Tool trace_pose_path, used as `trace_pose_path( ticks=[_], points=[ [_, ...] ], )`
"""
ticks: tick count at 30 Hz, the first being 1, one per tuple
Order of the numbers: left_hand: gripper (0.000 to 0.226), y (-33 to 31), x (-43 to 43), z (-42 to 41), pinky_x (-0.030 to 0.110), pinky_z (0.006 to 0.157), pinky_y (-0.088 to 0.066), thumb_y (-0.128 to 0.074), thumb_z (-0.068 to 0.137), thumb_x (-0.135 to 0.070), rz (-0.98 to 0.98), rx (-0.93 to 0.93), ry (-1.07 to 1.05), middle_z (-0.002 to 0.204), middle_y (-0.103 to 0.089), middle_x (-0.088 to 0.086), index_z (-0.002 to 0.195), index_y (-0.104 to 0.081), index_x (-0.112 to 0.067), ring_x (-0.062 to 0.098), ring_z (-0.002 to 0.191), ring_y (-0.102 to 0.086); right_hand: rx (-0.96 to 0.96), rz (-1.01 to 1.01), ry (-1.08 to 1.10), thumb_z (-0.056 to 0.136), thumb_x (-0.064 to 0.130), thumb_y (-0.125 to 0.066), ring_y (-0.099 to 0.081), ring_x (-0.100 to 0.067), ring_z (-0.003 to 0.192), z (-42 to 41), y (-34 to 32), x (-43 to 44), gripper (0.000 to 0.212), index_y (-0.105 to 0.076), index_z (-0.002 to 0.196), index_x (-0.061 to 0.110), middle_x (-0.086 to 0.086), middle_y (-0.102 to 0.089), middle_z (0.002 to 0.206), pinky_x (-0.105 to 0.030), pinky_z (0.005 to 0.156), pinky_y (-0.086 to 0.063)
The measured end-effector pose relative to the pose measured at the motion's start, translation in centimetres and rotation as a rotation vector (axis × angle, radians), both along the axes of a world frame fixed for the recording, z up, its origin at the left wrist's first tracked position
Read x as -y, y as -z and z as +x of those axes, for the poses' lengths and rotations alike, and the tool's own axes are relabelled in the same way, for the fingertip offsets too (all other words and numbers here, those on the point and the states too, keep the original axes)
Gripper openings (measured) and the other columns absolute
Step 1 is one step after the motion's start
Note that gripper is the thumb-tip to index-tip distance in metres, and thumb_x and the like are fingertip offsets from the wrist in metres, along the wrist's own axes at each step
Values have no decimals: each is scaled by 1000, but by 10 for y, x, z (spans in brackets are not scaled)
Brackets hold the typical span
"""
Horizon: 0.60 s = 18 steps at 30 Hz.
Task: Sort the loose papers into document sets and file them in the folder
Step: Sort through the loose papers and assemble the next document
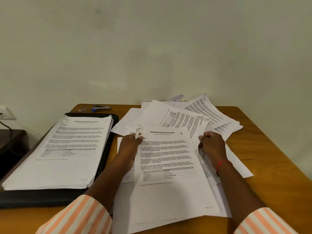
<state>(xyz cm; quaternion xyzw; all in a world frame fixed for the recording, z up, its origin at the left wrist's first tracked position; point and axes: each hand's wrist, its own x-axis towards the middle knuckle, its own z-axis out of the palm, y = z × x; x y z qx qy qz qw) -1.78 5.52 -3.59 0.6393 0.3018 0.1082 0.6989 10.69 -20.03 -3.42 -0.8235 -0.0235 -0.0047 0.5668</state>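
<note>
**Head view: both hands on papers, table right half**

- Left hand (130, 144): thumb on top, fingers underneath, pinching the upper left corner of a sheet (170, 186). The sheet is headed "Sample Internship Documentation": body text, a small table lower down, page number at the bottom right. It is lifted and tilted towards the camera.
- Right hand (213, 144): fingers curled at the right edge of the loose papers (184, 118) just behind that sheet, gripping them. Red thread (223, 163) round the wrist. Both sleeves are striped orange and white.
- The loose papers lie fanned and overlapping on the right half of the table (273, 166), some reaching the wall (152, 48). Several corners are torn or creased.
- Folder (50, 199): black, lying open on the left half of the table, apart from the loose papers. A thick squared stack (59, 157) sits in it, and its top page carries the same heading.
- Stapler (101, 108): at the far table edge behind the folder. A small clip-like item lies beside it, too small to identify.
</note>
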Motion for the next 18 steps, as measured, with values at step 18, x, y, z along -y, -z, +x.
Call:
trace_pose_path(
  ticks=[18],
  points=[
    [19,1,-1,-1,56,89,-59,-57,104,-20,-1,6,3,105,-78,7,116,-69,-12,32,93,-76,-22,-132,-124,78,15,-83,-70,-23,80,-9,0,-12,14,-74,87,9,-4,-75,82,-37,79,-56]
  ],
)
